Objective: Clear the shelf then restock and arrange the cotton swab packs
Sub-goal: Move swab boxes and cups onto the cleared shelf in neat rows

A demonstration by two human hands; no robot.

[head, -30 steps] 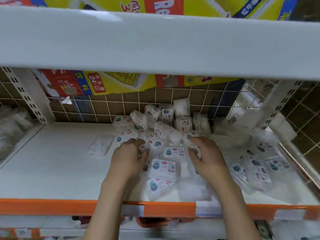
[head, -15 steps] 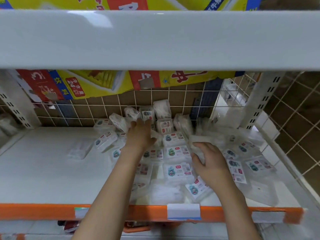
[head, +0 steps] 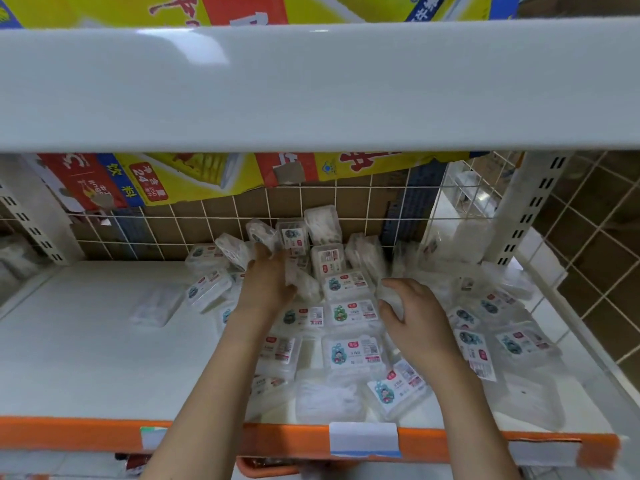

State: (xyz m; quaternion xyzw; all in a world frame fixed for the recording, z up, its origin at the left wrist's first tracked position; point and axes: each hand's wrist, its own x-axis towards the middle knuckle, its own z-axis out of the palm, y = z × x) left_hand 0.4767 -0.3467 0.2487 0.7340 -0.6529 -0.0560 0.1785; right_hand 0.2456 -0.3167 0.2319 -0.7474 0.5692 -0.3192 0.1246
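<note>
Clear plastic cotton swab packs [head: 353, 351] lie heaped on the white shelf [head: 86, 358], piled against the wire grid [head: 207, 220] behind. Left hand [head: 266, 289] pinches one pack [head: 301, 282] near that grid; right hand [head: 415, 317] curls round another. An orange rail [head: 86, 434] fronts the shelf.

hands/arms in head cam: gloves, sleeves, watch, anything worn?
Nothing worn that shows. Left hand and right hand are both bare: no gloves, rings or watch. Both forearms are bare to the frame's bottom edge; no sleeve or cuff in view.
</note>
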